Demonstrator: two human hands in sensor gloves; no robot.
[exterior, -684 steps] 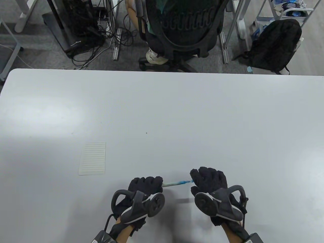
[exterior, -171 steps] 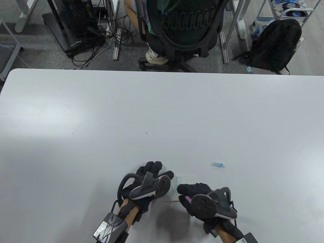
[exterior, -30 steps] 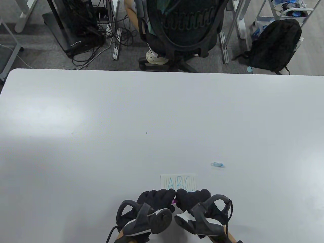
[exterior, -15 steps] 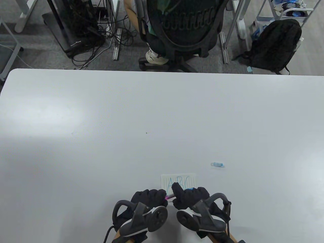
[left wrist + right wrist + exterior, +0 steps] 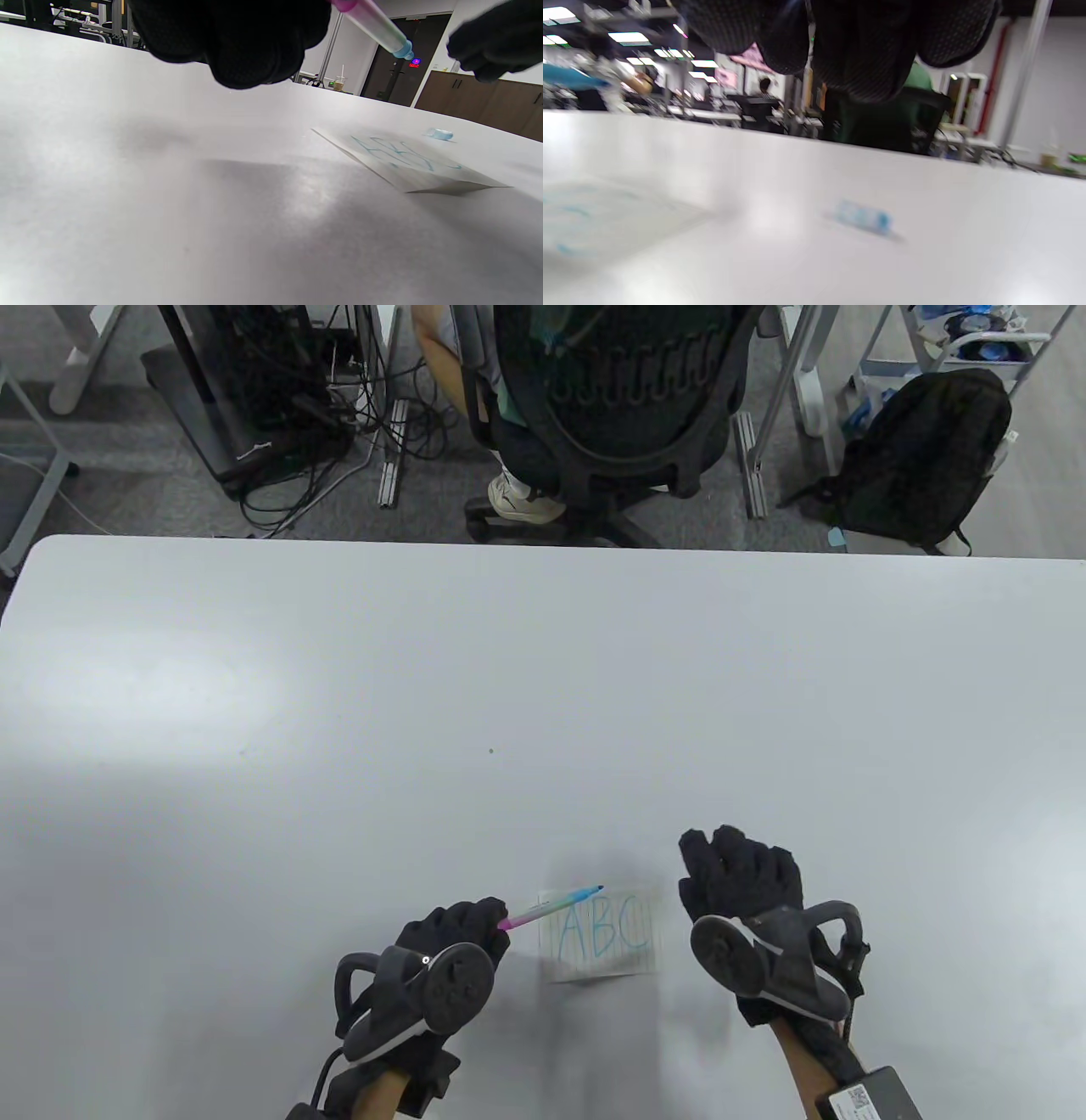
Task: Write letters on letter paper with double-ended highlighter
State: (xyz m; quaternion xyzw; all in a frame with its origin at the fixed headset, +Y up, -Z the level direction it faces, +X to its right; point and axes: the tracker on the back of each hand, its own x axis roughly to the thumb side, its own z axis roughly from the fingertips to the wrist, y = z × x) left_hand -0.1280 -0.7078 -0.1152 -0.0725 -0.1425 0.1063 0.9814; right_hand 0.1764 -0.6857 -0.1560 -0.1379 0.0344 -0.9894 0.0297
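Observation:
The lined letter paper (image 5: pixel 607 959) lies near the table's front edge with "ABC" written on it in blue. My left hand (image 5: pixel 471 923) grips the pink end of the double-ended highlighter (image 5: pixel 556 905). Its uncapped blue tip points right and hangs above the paper's top edge; the left wrist view shows the highlighter (image 5: pixel 375 29) raised over the paper (image 5: pixel 407 163). My right hand (image 5: pixel 736 869) hovers right of the paper with loose fingers and holds nothing. It hides the blue cap in the table view. The cap (image 5: pixel 864 220) lies on the table under the right hand's fingers (image 5: pixel 857 46).
The white table (image 5: pixel 543 687) stretches away beyond the paper. Past its far edge stand an office chair (image 5: pixel 611 398) with a person seated in it, a black backpack (image 5: pixel 920 458) and a tangle of cables (image 5: pixel 288 415) on the floor.
The hands have parted. The highlighter passed from my right hand to my left, which moved left with it. My right hand went right and forward over the cap, uncovering the paper.

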